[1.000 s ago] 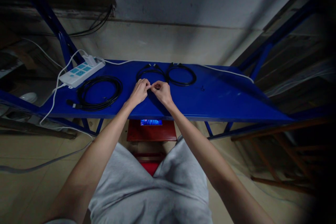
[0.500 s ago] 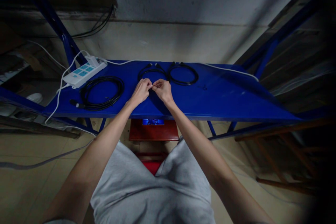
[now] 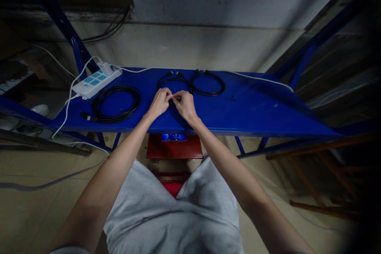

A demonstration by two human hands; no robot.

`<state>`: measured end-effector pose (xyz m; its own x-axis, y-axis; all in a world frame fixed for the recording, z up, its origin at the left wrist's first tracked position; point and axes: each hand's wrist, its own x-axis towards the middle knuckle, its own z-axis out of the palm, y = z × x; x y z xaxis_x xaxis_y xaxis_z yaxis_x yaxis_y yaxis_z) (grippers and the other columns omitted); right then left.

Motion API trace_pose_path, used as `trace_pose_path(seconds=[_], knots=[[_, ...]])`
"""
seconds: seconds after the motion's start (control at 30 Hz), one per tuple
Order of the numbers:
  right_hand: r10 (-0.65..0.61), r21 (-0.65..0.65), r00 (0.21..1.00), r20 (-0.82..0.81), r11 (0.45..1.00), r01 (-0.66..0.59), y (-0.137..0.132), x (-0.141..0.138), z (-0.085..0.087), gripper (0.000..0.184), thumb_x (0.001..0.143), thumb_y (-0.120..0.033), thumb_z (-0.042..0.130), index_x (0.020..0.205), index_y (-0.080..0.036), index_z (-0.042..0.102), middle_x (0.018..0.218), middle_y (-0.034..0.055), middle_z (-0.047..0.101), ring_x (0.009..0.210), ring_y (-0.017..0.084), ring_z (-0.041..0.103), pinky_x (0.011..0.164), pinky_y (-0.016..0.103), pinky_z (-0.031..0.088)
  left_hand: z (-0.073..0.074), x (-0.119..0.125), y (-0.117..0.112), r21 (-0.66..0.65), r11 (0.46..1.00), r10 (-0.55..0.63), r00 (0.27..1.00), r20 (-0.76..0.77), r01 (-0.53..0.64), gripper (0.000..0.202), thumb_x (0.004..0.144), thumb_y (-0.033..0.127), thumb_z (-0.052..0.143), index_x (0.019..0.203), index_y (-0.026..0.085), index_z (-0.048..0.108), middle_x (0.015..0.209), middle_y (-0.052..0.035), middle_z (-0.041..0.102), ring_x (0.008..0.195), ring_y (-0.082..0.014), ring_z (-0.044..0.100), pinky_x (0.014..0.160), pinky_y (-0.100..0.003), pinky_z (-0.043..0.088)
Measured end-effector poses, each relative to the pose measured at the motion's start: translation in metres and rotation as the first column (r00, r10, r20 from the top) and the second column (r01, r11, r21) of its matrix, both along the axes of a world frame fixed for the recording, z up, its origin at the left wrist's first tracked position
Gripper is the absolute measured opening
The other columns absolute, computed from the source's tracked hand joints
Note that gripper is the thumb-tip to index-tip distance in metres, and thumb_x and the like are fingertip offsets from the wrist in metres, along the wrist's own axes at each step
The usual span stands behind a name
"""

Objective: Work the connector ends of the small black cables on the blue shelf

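"What did you have on the feed?"

"I had the left hand (image 3: 160, 103) and the right hand (image 3: 186, 106) together above the blue steel bench (image 3: 268, 113), meeting in a pinch."

"Clamped on anything?"

"Something thin and dark sat at the fingertips (image 3: 170, 96). I couldn't tell whether it was a cable end or only shadow."

"Where were the cables?"

"I saw three black coils. The left coil (image 3: 113, 121) lay left of the left hand, the middle coil (image 3: 172, 78) just beyond the hands, and the right coil (image 3: 224, 85) beyond the right hand, just beside the middle one."

"How far along did it look?"

"All three looked wound and laid flat, though the hands hid part of the middle coil. A white power strip (image 3: 97, 83) sat farther left of the hands, and its white cord (image 3: 149, 68) ran beyond them"
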<state>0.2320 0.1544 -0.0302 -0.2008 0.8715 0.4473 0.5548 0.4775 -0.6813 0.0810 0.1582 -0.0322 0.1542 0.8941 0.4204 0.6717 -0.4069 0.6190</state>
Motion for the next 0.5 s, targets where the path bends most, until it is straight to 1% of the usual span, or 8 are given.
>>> trace_pose_path(seconds=[0.1, 0.2, 0.33, 0.43, 0.5], knots=[[0.015, -0.005, 1.0, -0.014, 1.0, -0.015, -0.002, 0.002, 0.001, 0.015, 0.086, -0.016, 0.063, 0.089, -0.017, 0.078, 0.092, 0.0075, 0.074, 0.084, 0.021, 0.066, 0.088, 0.036, 0.049, -0.001, 0.0, 0.0, 0.002, 1.0, 0.007, 1.0, 0.009, -0.007, 0.015, 0.089, 0.011, 0.054, 0.08, 0.022, 0.053, 0.088, -0.0059, 0.064, 0.09, -0.0234, 0.058, 0.086, -0.037, 0.046], [0.007, -0.048, 0.998, -0.061, 0.999, -0.01, -0.002, 0.003, 0.0, 0.011, 0.083, -0.019, 0.067, 0.087, -0.017, 0.078, 0.091, 0.0074, 0.075, 0.085, 0.021, 0.066, 0.086, 0.035, 0.05, -0.002, -0.001, 0.0, -0.003, 1.0, 0.004, 1.0, 0.03, -0.004, 0.014, 0.089, 0.012, 0.054, 0.08, 0.022, 0.055, 0.089, -0.0059, 0.065, 0.091, -0.0235, 0.058, 0.086, -0.037, 0.046], [-0.031, -0.097, 0.994, -0.109, 0.995, 0.021, 0.001, -0.001, -0.004, 0.008, 0.079, -0.02, 0.07, 0.08, -0.016, 0.077, 0.087, 0.007, 0.074, 0.08, 0.021, 0.066, 0.079, 0.033, 0.05, -0.003, -0.002, 0.002, -0.023, 1.0, 0.003, 0.998, 0.057, -0.002, 0.012, 0.088, 0.012, 0.055, 0.08, 0.021, 0.058, 0.088, -0.005, 0.066, 0.09, -0.0224, 0.059, 0.086, -0.036, 0.047], [-0.07, -0.106, 0.991, -0.111, 0.993, 0.059, 0.004, -0.006, -0.008, 0.007, 0.079, -0.019, 0.07, 0.079, -0.016, 0.077, 0.086, 0.0066, 0.073, 0.077, 0.02, 0.064, 0.076, 0.032, 0.049, -0.002, -0.002, 0.002, -0.039, 0.999, 0.002, 0.997, 0.082, 0.001, 0.011, 0.087, 0.011, 0.055, 0.081, 0.02, 0.06, 0.088, -0.0043, 0.067, 0.087, -0.0209, 0.06, 0.084, -0.034, 0.047], [-0.092, -0.11, 0.991, -0.097, 0.991, 0.081, 0.005, -0.008, -0.009, 0.008, 0.08, -0.022, 0.071, 0.079, -0.017, 0.077, 0.085, 0.0067, 0.072, 0.076, 0.019, 0.062, 0.075, 0.032, 0.049, -0.002, -0.002, 0.002, -0.049, 0.999, 0.005, 0.996, 0.093, -0.001, 0.011, 0.087, 0.012, 0.055, 0.082, 0.019, 0.06, 0.087, -0.0041, 0.067, 0.086, -0.0203, 0.06, 0.083, -0.033, 0.047]])
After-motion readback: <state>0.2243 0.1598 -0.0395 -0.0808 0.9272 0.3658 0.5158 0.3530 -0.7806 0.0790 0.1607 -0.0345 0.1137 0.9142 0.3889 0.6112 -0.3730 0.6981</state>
